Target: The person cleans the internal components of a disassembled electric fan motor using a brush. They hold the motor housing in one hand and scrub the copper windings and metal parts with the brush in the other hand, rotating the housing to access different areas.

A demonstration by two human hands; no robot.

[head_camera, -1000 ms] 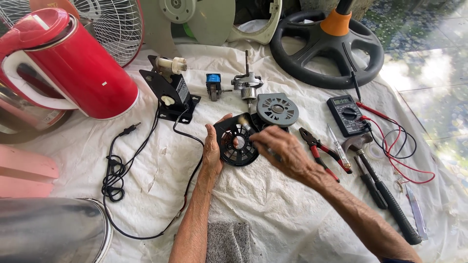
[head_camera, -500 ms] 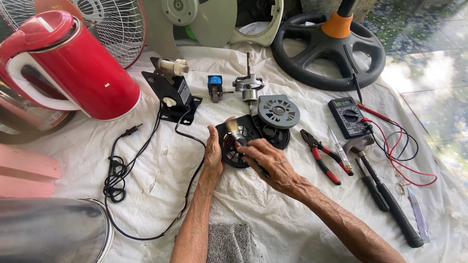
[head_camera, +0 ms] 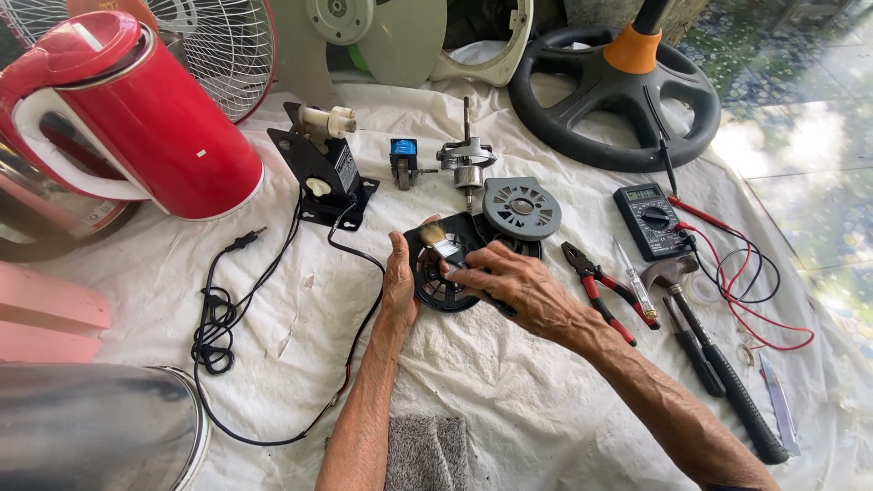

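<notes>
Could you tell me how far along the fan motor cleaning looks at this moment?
Done: the motor is apart, its grey cover and shaft piece lying on the cloth. In hand: the left hand steadies the black housing while the right hand brushes it with a small brush. Left: reassembly.

The black fan housing [head_camera: 439,277] looks like matt moulded plastic, ribbed inside. The small brush [head_camera: 438,242] has pale soft bristles. The grey vented cover [head_camera: 521,208] is dull plastic. Under everything lies a creased, rough white cloth [head_camera: 509,400]. The red kettle [head_camera: 155,118] is glossy smooth plastic. The pliers [head_camera: 605,293] have dark metal tips and red rubbery grips.
</notes>
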